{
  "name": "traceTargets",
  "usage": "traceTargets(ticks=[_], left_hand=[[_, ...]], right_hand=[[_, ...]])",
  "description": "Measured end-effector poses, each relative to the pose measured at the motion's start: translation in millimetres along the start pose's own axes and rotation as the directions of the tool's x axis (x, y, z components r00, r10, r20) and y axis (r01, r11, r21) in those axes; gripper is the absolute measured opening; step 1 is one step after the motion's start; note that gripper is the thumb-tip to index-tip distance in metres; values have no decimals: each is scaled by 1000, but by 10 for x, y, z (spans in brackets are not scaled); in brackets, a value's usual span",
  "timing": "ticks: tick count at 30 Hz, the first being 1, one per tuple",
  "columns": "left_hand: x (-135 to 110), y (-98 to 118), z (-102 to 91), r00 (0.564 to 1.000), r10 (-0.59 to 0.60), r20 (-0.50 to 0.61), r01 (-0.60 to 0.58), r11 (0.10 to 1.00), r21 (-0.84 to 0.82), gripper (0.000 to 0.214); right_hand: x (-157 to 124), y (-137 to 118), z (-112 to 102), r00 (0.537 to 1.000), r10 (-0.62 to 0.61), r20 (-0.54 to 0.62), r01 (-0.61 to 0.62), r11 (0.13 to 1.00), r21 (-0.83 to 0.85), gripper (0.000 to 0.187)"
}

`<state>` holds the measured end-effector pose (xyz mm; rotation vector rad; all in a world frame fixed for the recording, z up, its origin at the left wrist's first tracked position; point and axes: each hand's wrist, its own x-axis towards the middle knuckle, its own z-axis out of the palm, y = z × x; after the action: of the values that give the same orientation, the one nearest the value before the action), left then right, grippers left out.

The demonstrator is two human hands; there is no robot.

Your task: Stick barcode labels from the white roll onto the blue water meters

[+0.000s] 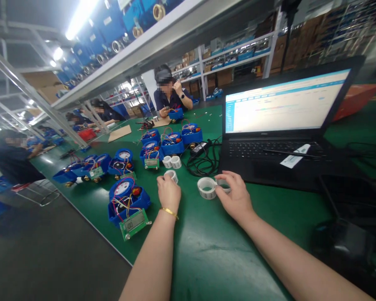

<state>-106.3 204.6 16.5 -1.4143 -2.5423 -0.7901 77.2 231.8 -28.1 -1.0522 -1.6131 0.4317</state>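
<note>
"Your left hand (169, 196) is pinching a white roll (174, 176) left of the laptop (263, 136)."

"Your right hand (237, 196) is curling around a second roll (227, 190), nearer the laptop; I can't tell if it's gripping."

"A third roll (208, 195) is sitting just beside your right thumb, so a leftward slip could be shoving it away."

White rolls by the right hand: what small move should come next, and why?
Probably the right hand should firm its grip on the white roll it curls around: how firmly it holds cannot be told, and a neighbouring roll sits close beside, so a loose pull might nudge it.
</note>
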Motion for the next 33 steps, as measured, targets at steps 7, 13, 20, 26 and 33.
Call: traceTargets(ticks=[7,13,20,26,33], left_hand=[[-523,74,-513,957,231,174,-224,973,-59,14],[327,324,-381,992,78,97,-81,996,31,31],[893,334,-23,976,58,210,-96,979,178,25],[777,355,-180,976,124,176,-171,944,283,17],[584,1137,-411,917,388,88,-398,888,233,24]], right_hand=[[11,-29,8,999,41,-6,-41,999,36,27],[30,-52,3,998,60,-3,-60,995,75,28],[60,-102,4,996,81,-27,-79,994,70,24],[102,-144,-2,991,129,-22,-127,990,54,24],[104,-198,-29,984,175,23,-177,982,73,25]])
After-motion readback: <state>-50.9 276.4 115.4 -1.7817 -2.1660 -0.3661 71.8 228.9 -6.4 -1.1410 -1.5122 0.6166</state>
